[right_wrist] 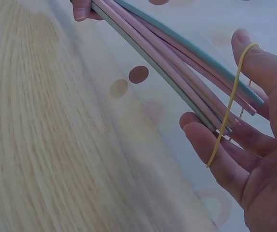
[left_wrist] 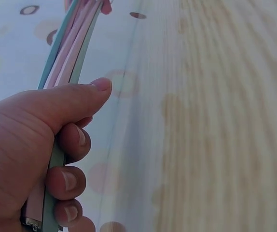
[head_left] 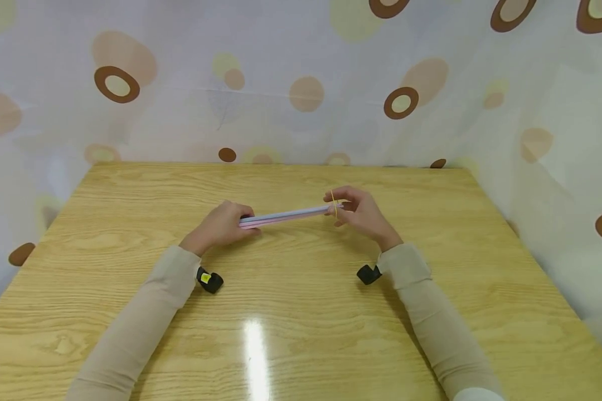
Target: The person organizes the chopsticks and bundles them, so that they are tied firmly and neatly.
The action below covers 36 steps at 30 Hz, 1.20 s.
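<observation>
My left hand [head_left: 222,224] grips a bundle of slim pastel chopsticks [head_left: 288,215], pink and blue-green, near one end. They run to the right, held above the table. In the left wrist view, the thumb of my left hand [left_wrist: 37,135] lies across the bundle with the fingers curled round it. My right hand [head_left: 365,216] is at the far tips, thumb and fingers spread apart. A yellow rubber band [right_wrist: 231,99] is stretched across that thumb and a finger. In the right wrist view, the tips of the chopsticks [right_wrist: 172,67] fan slightly and reach through the loop.
A wood-grain table [head_left: 301,301] lies under both hands. Patterned cloth [head_left: 281,67] with brown and beige spots rises behind it and along the sides. Black straps with small devices [head_left: 210,280] sit at both wrists.
</observation>
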Tool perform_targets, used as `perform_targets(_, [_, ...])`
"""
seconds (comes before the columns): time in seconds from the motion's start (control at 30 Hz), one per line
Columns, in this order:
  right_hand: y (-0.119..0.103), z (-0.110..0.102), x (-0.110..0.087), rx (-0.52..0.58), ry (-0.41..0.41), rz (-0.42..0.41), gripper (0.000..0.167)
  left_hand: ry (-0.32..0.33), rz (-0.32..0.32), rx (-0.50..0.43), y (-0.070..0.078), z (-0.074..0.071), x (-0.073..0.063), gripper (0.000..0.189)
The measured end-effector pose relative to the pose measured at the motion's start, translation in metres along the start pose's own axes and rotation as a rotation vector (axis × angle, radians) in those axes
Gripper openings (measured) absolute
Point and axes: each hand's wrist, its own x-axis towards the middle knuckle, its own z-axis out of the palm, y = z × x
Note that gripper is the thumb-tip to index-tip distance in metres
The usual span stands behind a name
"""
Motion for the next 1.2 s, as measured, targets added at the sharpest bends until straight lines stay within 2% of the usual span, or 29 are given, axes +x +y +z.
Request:
perform_targets(0.2, [0.003,0.008,-0.001,-0.025,-0.012,0.010,0.030,0.009,0.028,0.002,0.001,0.006,0.002,0.022])
perform_targets(0.3, [0.003,0.012,-0.001,0.004,-0.023,0.007,0.030,0.012,0.036,-0.014,0.003,0.007,0.003,0.021])
perform_targets(0.5, [0.001,0.017,-0.004,0.187,-0.051,0.019,0.040,0.030,0.041,-0.063,0.008,0.010,0.005,0.020])
perform_targets(0.63, [0.000,0.018,-0.006,0.265,-0.032,0.035,0.042,0.040,0.044,-0.079,0.010,0.012,0.005,0.020])
perform_targets(0.8, [0.001,0.020,-0.005,0.335,-0.044,0.038,0.025,0.059,0.044,-0.075,0.010,0.011,0.006,0.020])
perform_targets(0.9, [0.002,0.020,-0.004,0.459,-0.066,0.037,0.018,0.071,0.043,-0.076,0.011,0.011,0.007,0.020])
perform_targets(1.03, [0.002,0.024,-0.003,0.649,-0.095,0.036,0.018,0.078,0.043,-0.094,0.012,0.011,0.009,0.021])
perform_targets(1.1, [0.001,0.027,-0.004,0.690,-0.085,0.051,0.017,0.075,0.034,-0.111,0.013,0.012,0.010,0.022])
perform_targets(1.2, [-0.001,0.031,-0.004,0.687,-0.023,0.093,0.017,0.077,0.007,-0.141,0.013,0.013,0.011,0.024])
